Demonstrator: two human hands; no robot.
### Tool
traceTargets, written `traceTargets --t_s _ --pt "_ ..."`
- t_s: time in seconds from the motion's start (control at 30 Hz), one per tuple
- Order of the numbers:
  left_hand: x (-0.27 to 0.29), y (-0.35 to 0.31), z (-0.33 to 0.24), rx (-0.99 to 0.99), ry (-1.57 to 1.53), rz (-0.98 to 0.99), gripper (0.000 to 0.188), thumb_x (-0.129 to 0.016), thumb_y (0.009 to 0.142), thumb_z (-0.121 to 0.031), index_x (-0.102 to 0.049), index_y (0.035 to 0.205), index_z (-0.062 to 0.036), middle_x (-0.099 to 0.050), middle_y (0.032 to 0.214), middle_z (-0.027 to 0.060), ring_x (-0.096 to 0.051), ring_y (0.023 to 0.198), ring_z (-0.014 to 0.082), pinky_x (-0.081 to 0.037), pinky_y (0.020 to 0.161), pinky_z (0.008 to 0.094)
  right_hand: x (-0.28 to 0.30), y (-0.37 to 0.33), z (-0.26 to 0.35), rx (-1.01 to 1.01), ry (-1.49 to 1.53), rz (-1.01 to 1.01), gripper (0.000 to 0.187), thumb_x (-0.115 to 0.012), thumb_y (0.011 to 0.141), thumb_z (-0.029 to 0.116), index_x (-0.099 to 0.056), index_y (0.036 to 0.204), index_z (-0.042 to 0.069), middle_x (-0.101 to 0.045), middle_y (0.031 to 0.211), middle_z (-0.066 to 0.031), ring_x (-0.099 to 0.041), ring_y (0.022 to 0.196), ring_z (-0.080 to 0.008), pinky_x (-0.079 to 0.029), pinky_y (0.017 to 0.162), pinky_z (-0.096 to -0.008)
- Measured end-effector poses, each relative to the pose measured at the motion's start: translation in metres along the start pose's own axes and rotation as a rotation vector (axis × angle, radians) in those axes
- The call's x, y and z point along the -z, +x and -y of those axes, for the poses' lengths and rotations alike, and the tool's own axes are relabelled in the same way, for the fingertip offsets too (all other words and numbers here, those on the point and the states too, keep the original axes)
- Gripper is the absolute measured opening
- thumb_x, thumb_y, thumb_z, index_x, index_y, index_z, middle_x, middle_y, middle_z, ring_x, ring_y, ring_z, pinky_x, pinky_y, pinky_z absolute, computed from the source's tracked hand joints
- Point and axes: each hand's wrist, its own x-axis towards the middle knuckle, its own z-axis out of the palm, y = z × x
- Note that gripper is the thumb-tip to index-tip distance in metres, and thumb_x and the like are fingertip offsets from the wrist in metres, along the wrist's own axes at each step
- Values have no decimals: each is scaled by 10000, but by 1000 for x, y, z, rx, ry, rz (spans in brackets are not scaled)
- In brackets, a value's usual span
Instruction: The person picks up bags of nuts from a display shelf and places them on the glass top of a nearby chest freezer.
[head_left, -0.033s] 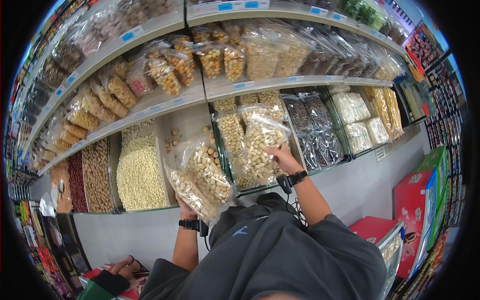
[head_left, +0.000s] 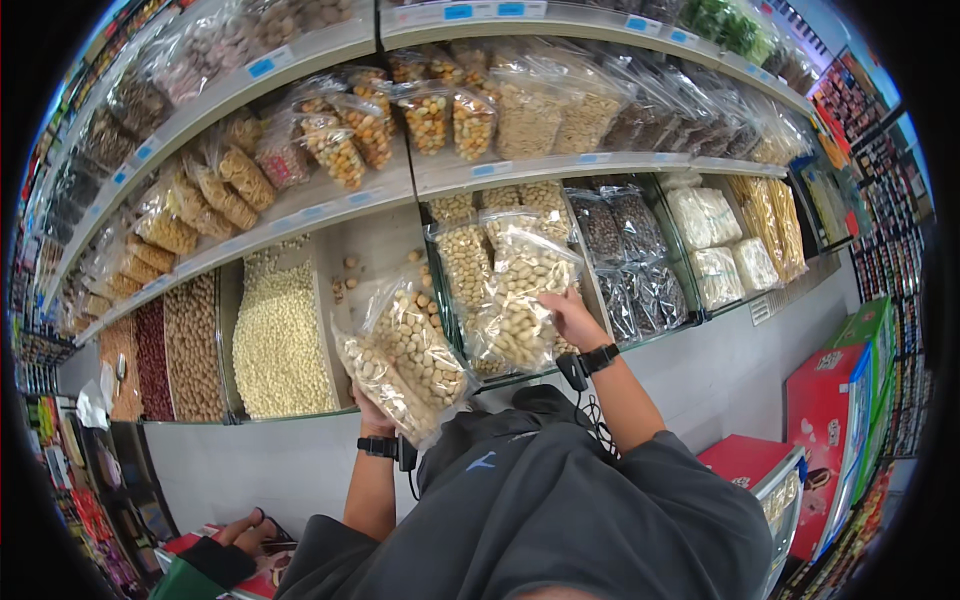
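Observation:
My left hand (head_left: 372, 405) grips the lower left side of a clear bag of pale flat pieces (head_left: 385, 385); most of its fingers are behind the plastic. Leaning against that bag is a bag of tan round nuts (head_left: 415, 345), which stands in a wooden bin. My right hand (head_left: 572, 318) pinches the right side of a zip bag of pale nuts (head_left: 525, 290), its thumb on the front. This bag is tilted over other bags of round nuts (head_left: 462, 262) in the glass-sided bin.
Left are open bins of cream-coloured kernels (head_left: 277, 345) and brown nuts (head_left: 193, 345). Dark bagged goods (head_left: 625, 235) fill the bin on the right. A shelf edge (head_left: 470, 177) overhangs the bins. Another person's hand (head_left: 248, 532) is at lower left. Red boxes (head_left: 825, 440) stand at right.
My right hand has shifted very slightly to the right on the bag of pale nuts. My left hand keeps its hold.

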Motion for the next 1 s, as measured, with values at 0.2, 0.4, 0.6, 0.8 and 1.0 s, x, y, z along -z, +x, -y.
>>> traceTargets --t_s 0.2,0.4,0.6,0.8,1.0 --pt "-16 -4 -2 83 86 36 742 -505 812 -621 -462 1307 -69 -533 1264 83 -532 1106 256 -465 924 429 -49 -55 10 -171 500 335 555 -618 864 207 -376 1319 2 -550 1228 -151 -584 1091 -263 -524 900 -408" --pt "35 6 27 133 -25 -20 754 -382 846 -675 -462 1310 -86 -556 1249 94 -570 1079 251 -488 916 397 -78 -84 3 -211 292 325 681 -707 792 117 -331 1353 26 -534 1256 -132 -574 1103 -241 -491 934 -398" --pt "-23 -6 32 301 44 58 774 -385 770 -724 -553 1164 -79 -466 1306 171 -441 1188 383 -378 997 533 -46 -121 -14 -138 364 236 702 -712 797 121 -318 1373 54 -529 1275 -101 -552 1134 -230 -479 944 -388" --pt "-5 2 76 307 158 46 757 -301 846 -681 -524 1227 -65 -523 1261 103 -439 1194 313 -326 1047 488 -1 -166 -3 88 312 34 591 -694 813 118 -397 1321 53 -568 1219 -75 -571 1089 -178 -487 912 -332" --pt "-43 -7 108 417 321 218 739 -263 864 -651 -467 1306 -94 -373 1404 133 -369 1270 345 -308 1060 502 95 -245 -3 252 494 -141 536 -676 833 164 -427 1296 60 -578 1210 -72 -591 1064 -170 -490 920 -332"
